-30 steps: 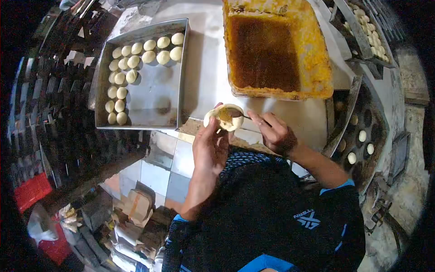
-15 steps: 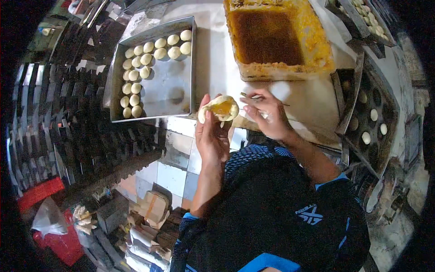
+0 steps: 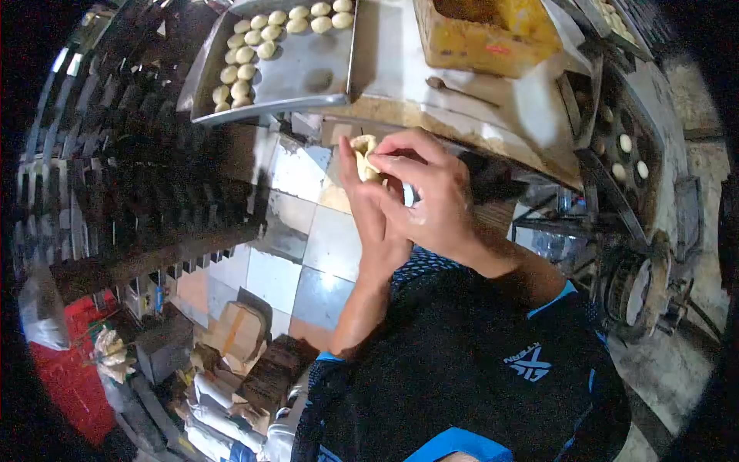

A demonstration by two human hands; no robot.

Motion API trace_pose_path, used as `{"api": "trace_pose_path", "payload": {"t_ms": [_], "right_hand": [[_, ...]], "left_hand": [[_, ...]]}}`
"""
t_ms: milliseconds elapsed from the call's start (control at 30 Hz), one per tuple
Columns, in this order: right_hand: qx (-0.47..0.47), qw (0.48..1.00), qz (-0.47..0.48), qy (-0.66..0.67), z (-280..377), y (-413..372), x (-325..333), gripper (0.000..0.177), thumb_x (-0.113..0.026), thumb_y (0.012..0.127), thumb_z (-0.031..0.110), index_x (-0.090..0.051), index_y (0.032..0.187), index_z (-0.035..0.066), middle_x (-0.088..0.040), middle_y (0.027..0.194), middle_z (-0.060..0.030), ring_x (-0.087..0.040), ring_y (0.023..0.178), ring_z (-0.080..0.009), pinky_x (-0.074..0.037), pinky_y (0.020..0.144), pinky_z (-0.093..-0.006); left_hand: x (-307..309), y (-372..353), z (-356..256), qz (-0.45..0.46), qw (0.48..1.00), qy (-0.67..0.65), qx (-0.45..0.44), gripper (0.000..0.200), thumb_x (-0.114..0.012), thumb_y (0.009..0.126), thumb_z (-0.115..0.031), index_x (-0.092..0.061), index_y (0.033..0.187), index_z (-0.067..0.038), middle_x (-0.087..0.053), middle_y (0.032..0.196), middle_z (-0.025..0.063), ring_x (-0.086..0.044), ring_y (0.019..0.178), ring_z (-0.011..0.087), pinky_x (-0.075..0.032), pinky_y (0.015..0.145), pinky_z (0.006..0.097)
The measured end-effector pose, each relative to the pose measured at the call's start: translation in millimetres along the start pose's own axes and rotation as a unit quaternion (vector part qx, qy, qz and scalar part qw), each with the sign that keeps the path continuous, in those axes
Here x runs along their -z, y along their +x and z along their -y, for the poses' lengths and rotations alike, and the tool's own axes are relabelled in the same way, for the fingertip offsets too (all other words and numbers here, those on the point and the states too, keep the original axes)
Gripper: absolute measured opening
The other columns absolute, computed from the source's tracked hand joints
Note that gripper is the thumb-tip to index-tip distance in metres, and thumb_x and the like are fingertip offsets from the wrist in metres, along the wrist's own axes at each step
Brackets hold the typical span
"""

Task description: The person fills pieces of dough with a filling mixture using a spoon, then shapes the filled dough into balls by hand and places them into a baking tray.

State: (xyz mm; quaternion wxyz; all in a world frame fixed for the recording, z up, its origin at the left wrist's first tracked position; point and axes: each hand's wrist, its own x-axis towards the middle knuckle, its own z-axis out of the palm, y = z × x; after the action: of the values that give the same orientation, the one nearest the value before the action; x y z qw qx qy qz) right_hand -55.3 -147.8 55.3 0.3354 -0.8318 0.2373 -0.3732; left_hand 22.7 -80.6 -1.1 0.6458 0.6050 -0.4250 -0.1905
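Cradling the dough [image 3: 360,148] in the left hand [image 3: 368,214], fingers curled shut around it, just off the table [image 3: 400,69] edge and above the tiled floor [image 3: 331,246]. Pinching its top with the right hand [image 3: 431,196], thumb and fingertips clamped on it. Behind, on the table: spoon [image 3: 454,87] lying loose just beside the tub [image 3: 477,48], tray [image 3: 308,58] of balls [image 3: 268,32] further left.

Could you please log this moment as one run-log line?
left hand cups dough piece | right hand pinches its edge | spoon lies on counter | dough balls sit in tray
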Motion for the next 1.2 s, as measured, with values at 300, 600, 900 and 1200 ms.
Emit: {"api": "trace_pose_path", "payload": {"t_ms": [300, 600, 900, 1200], "right_hand": [[0.084, 0.990, 0.113, 0.032, 77, -13, 16, 0.008, -0.065, 0.079, 0.003, -0.063, 0.084, -0.003, -0.059, 0.100, -0.0156, -0.059, 0.091, -0.0275, -0.047, 0.080, -0.0352], [0.126, 0.985, 0.069, -0.097, 66, -48, 33, 0.015, -0.064, 0.076, 0.006, -0.054, 0.084, -0.001, -0.052, 0.105, -0.0192, -0.054, 0.095, -0.0343, -0.043, 0.081, -0.0423], [-0.298, 0.819, -0.072, 0.485, -11, -88, 141, 0.017, -0.063, 0.090, 0.012, -0.065, 0.101, -0.003, -0.059, 0.086, -0.0022, -0.053, 0.067, -0.0065, -0.044, 0.059, -0.0208], [-0.039, 0.992, -0.103, 0.065, -108, -108, 304, 0.023, -0.080, 0.071, 0.013, -0.070, 0.089, 0.004, -0.055, 0.098, -0.0102, -0.058, 0.085, -0.0181, -0.047, 0.074, -0.0287]], "left_hand": [[68, -57, -24, 0.027, 0.866, -0.484, 0.124, 0.069, -0.076, 0.079, -0.032, -0.048, 0.131, 0.003, -0.045, 0.134, 0.0162, -0.052, 0.115, 0.0222, -0.042, 0.098, 0.0343], [37, -60, -34, -0.015, 0.939, -0.344, 0.000, 0.033, -0.065, 0.084, -0.018, -0.060, 0.110, 0.001, -0.053, 0.116, 0.0188, -0.054, 0.104, 0.0254, -0.041, 0.090, 0.0360], [-76, -52, -46, 0.030, 0.966, -0.259, -0.005, 0.038, -0.062, 0.089, -0.027, -0.058, 0.112, 0.003, -0.059, 0.109, 0.0174, -0.055, 0.101, 0.0235, -0.042, 0.089, 0.0343], [-267, -45, -58, 0.143, 0.933, -0.323, 0.064, 0.061, -0.070, 0.085, -0.036, -0.050, 0.128, 0.002, -0.057, 0.109, 0.0134, -0.054, 0.101, 0.0206, -0.044, 0.087, 0.0317]]}}
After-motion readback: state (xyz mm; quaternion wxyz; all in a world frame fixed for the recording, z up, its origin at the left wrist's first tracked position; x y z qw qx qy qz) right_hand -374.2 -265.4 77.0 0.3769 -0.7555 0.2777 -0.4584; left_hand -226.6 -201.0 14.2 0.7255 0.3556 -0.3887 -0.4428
